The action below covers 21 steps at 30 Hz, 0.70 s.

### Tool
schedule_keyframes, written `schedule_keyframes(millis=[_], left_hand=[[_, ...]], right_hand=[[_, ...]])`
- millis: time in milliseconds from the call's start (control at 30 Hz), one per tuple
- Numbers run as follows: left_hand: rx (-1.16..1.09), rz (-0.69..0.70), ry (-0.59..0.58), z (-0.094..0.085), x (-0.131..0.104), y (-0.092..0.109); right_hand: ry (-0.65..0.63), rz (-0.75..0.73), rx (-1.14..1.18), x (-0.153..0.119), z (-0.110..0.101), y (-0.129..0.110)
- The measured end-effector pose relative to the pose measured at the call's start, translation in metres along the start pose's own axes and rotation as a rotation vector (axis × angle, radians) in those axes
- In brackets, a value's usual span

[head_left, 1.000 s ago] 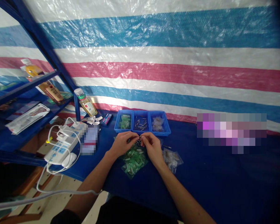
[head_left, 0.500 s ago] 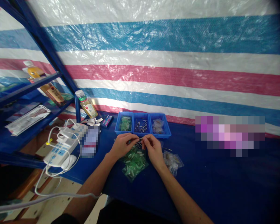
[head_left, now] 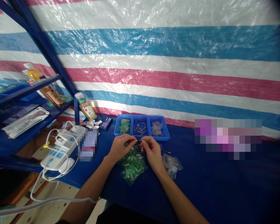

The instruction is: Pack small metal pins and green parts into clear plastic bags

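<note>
My left hand [head_left: 122, 147] and my right hand [head_left: 151, 151] meet fingertip to fingertip over the blue table. Both are closed in a pinch on a thin rod-like part [head_left: 139, 140] held level between them; its exact kind is too small to tell. Under the fingers lie several slim dark metal pieces [head_left: 137, 146], partly hidden. Nearer to me a clear bag of green pieces [head_left: 133, 168] rests between my forearms. Beside my right wrist is a clear bag of small pale parts [head_left: 172, 165]. One thin metal piece [head_left: 166, 152] lies just above that bag.
Behind my hands stands a three-part blue tray [head_left: 132, 137] holding green pieces, metal pins and small clear bags. To the left are a power strip [head_left: 58, 152] with white cables, a drink bottle [head_left: 86, 107] and a blue box [head_left: 106, 123]. A metal shelf frame [head_left: 68, 85] rises at the left.
The whole view has shifted slightly, so things sit a little lower and further left. Both hands keep their pinch at the same spot over the table.
</note>
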<state>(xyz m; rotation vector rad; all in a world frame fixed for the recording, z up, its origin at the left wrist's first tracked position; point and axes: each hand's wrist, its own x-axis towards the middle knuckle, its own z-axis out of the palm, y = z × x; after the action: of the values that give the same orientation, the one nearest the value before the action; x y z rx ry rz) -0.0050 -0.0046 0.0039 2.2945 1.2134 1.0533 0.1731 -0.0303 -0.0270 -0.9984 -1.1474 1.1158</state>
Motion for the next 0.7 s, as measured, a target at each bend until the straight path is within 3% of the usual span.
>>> schedule_keyframes(millis=[133,267,400,500,600,700], left_hand=[[0.018,0.009,0.001,-0.001,-0.001,0.0],[0.037,-0.056,0.087,0.001,0.001,-0.004],[0.076,-0.129,0.172,0.003,0.017,-0.006],[0.125,-0.1,0.124,-0.002,0.03,-0.004],[0.195,-0.063,0.096,-0.009,0.034,-0.002],[0.3,-0.045,0.064,-0.014,0.027,-0.004]], right_hand=[[0.027,-0.011,0.027,0.0,-0.001,-0.001],[0.092,-0.027,0.042,0.002,-0.004,-0.002],[0.105,-0.034,0.044,0.002,-0.002,-0.003],[0.109,-0.039,0.031,0.001,-0.002,-0.004],[0.174,-0.124,-0.175,0.003,-0.011,-0.009],[0.194,-0.35,-0.628,0.009,-0.028,-0.016]])
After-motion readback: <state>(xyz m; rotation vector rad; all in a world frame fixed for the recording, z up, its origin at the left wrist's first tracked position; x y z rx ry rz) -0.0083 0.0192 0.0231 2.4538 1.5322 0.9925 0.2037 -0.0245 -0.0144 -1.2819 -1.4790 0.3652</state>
